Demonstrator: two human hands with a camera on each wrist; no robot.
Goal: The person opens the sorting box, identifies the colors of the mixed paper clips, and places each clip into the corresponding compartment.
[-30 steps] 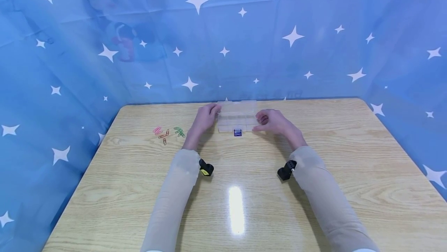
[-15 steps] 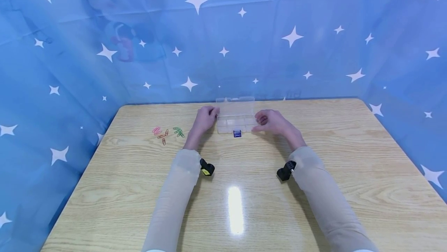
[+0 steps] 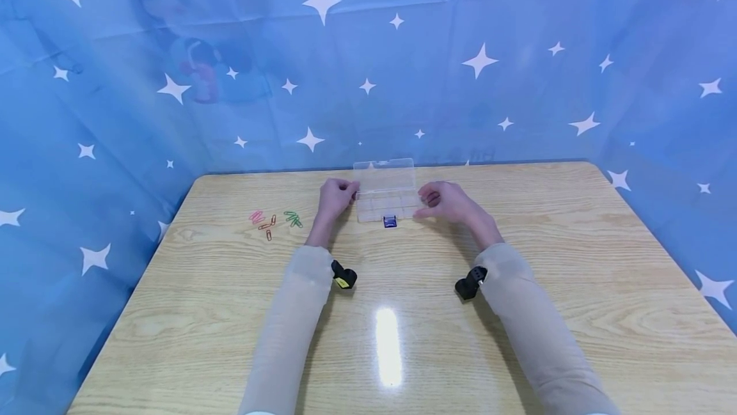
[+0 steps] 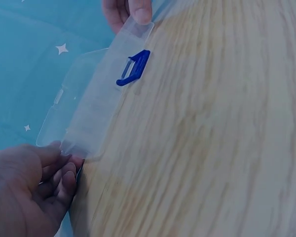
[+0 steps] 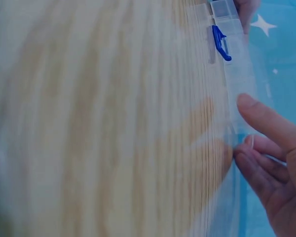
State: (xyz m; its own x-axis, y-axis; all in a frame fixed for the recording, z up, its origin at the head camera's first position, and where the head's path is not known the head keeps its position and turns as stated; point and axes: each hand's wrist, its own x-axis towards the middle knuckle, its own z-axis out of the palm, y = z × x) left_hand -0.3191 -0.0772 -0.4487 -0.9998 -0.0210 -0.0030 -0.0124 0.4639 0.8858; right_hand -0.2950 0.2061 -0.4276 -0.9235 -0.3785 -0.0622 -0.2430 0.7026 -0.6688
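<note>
Light wooden table (image 3: 196, 313), glare spot near front edge. Blue star-printed cloth backdrop (image 3: 518, 70) behind and at both sides.

Coloured paper clips (image 3: 275, 220) on wooden table (image 3: 576, 261), star-printed blue cloth (image 3: 518, 82) behind.
</note>
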